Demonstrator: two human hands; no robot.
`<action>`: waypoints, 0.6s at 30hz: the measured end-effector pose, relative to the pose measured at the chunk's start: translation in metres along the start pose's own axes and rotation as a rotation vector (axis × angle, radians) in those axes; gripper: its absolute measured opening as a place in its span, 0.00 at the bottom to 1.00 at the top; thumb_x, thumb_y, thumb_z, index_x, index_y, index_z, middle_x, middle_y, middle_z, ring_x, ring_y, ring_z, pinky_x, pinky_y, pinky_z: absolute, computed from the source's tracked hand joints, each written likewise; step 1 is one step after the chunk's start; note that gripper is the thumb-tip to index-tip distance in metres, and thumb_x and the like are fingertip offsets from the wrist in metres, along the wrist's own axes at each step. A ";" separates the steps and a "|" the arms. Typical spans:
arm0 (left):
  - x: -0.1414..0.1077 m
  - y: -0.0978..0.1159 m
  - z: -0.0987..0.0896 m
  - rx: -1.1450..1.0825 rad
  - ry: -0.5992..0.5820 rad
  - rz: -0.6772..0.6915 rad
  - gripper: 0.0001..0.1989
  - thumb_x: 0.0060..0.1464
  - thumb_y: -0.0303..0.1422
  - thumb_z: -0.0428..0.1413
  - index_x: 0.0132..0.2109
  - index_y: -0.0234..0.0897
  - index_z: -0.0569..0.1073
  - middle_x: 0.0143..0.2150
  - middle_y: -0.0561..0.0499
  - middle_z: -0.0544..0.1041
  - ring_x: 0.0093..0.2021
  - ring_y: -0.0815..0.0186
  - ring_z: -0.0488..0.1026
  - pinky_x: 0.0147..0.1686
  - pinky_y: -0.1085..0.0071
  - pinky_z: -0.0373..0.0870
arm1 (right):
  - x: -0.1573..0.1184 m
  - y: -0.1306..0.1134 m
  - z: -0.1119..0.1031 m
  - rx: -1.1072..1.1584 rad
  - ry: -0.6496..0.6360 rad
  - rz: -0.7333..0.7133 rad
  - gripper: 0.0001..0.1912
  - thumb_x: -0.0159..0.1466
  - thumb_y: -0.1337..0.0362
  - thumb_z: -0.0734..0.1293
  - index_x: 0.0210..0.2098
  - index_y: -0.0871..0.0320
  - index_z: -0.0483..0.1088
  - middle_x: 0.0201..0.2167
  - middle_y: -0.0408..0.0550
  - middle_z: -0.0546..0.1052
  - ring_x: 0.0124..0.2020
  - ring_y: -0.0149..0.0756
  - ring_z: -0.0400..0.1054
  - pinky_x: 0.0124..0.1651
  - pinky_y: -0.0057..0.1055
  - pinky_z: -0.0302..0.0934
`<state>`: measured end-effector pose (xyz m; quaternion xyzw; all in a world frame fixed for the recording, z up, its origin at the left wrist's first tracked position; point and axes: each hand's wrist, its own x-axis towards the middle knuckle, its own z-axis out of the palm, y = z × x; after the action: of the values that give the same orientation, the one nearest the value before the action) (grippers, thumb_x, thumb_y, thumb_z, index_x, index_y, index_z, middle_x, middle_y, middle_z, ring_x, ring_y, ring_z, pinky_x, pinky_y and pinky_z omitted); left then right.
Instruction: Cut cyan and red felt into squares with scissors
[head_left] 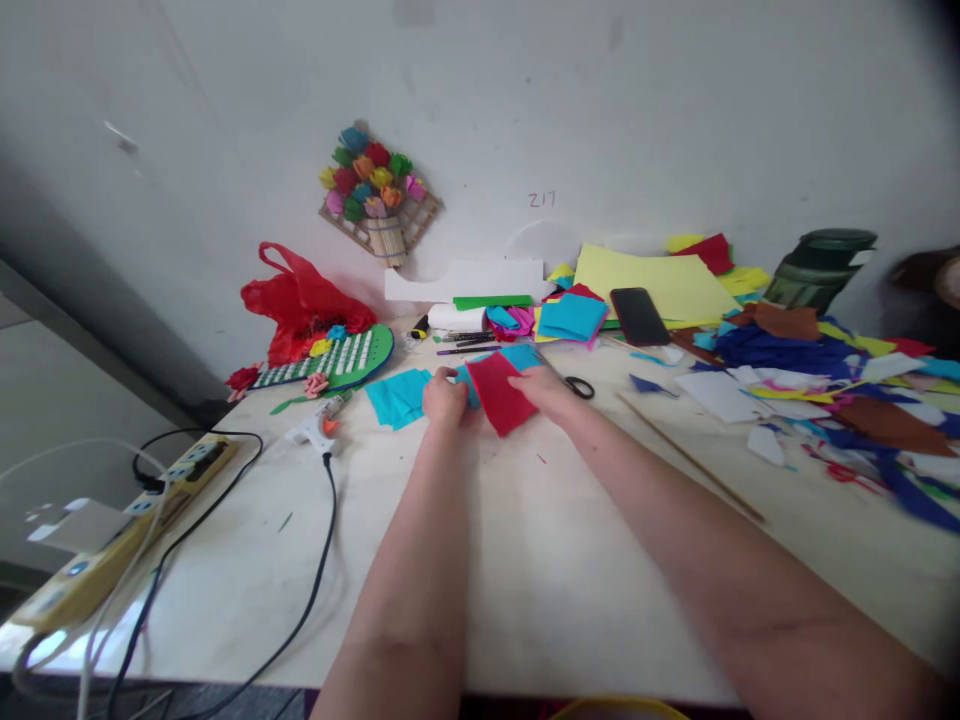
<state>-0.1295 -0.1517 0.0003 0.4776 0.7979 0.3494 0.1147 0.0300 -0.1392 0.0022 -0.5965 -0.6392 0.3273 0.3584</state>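
Note:
Near the middle of the table, my right hand [541,390] grips the right side of a red paper piece [498,393], which is tilted over blue paper [520,356]. My left hand [445,397] is closed at the left edge of the blue paper, with its thumb and fingers together; what it pinches is too small to make out. Just left of it lie several overlapping blue pieces [397,399] on the tabletop. Black-handled scissors [580,387] rest right beside my right wrist, their blades hidden.
A glue gun [315,428] with a black cable lies at left, near a power strip [127,535]. Pens, stacked paper and a phone [640,316] line the back. A wooden stick [690,457], scraps and a green bottle [821,270] are at right.

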 end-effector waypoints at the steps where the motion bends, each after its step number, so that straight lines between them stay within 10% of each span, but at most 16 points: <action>1: 0.000 0.000 0.001 0.026 -0.016 0.014 0.14 0.45 0.29 0.53 0.42 0.41 0.73 0.38 0.46 0.77 0.42 0.58 0.72 0.36 0.68 0.66 | -0.003 -0.002 -0.001 -0.217 0.003 -0.066 0.18 0.59 0.52 0.61 0.29 0.60 0.73 0.32 0.54 0.77 0.38 0.45 0.70 0.41 0.37 0.62; 7: -0.003 0.002 0.006 0.184 -0.026 0.118 0.15 0.45 0.26 0.51 0.40 0.37 0.76 0.43 0.41 0.76 0.45 0.58 0.72 0.40 0.68 0.66 | -0.008 -0.003 -0.023 -0.817 0.212 -0.185 0.19 0.63 0.58 0.54 0.40 0.62 0.72 0.39 0.59 0.74 0.43 0.46 0.67 0.42 0.36 0.58; 18: 0.000 -0.001 0.010 0.236 -0.039 0.187 0.18 0.45 0.22 0.50 0.43 0.35 0.75 0.45 0.42 0.75 0.46 0.61 0.71 0.42 0.71 0.65 | 0.003 0.015 -0.031 -0.917 0.138 -0.064 0.20 0.56 0.65 0.61 0.47 0.62 0.67 0.46 0.60 0.69 0.48 0.49 0.63 0.44 0.38 0.58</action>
<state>-0.1249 -0.1476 -0.0079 0.5665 0.7832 0.2530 0.0402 0.0644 -0.1351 0.0062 -0.6939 -0.7106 -0.0406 0.1093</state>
